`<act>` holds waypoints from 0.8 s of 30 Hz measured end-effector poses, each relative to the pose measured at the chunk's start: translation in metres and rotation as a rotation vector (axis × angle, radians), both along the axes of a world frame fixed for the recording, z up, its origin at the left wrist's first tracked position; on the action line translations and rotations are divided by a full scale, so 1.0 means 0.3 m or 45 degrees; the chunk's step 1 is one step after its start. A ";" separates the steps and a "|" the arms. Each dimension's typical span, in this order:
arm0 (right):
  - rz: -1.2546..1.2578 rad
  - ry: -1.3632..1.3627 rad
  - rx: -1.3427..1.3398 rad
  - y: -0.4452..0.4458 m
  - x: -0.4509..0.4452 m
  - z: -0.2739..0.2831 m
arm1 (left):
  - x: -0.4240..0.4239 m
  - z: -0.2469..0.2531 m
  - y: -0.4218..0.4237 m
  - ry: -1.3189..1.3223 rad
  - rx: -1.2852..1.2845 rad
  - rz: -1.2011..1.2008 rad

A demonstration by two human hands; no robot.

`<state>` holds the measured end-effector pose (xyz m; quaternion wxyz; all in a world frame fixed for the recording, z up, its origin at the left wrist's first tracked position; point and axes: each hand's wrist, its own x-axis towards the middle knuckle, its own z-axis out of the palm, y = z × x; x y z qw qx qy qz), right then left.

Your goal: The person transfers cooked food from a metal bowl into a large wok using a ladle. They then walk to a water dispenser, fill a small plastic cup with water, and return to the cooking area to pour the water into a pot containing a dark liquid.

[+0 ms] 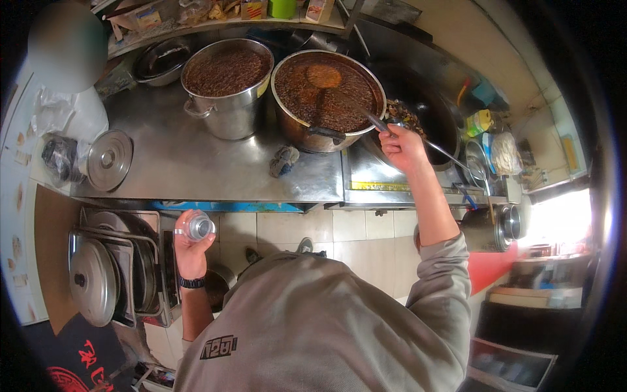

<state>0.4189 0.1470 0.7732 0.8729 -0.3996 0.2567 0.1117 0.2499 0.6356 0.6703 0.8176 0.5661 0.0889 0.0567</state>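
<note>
My right hand (pixel 402 147) grips the ribbed handle of a stirring utensil (pixel 374 119), whose far end goes into a large metal pot (pixel 303 139) of dark reddish-brown, grainy sauce (pixel 303 93). A paler orange round patch shows in that sauce. Near the counter's front edge, my left hand (pixel 192 245) is closed around a clear container (pixel 200 225), seen from above. A second steel pot (pixel 235 117) with similar dark contents stands to the left of the first. Between the pots and the front edge lies a crumpled grey cloth (pixel 284 160).
A round metal lid (pixel 110 160) and plastic bags (pixel 73 110) lie at the counter's left. Right of the pots is a large dark wok (pixel 436 117), with a long-handled ladle (pixel 453 159) across it. Lids and trays (pixel 95 281) stand in a rack below left.
</note>
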 end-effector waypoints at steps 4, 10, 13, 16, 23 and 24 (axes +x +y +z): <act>-0.028 -0.067 -0.265 -0.092 -0.004 -0.027 | -0.009 0.008 -0.037 0.012 0.025 0.032; 0.079 -0.096 -0.714 -0.162 -0.087 0.041 | 0.010 -0.016 -0.052 0.034 -0.011 0.005; 0.168 -0.060 -0.885 -0.177 -0.132 0.066 | 0.031 -0.028 -0.053 0.030 -0.032 -0.035; 0.206 -0.029 -0.905 -0.159 -0.193 0.115 | 0.051 -0.037 -0.051 0.040 -0.047 -0.052; 0.220 0.053 -0.556 -0.103 -0.248 0.148 | 0.081 -0.044 -0.035 0.072 -0.075 -0.102; 0.223 0.064 -0.497 -0.088 -0.246 0.145 | 0.081 -0.042 -0.033 0.070 -0.079 -0.100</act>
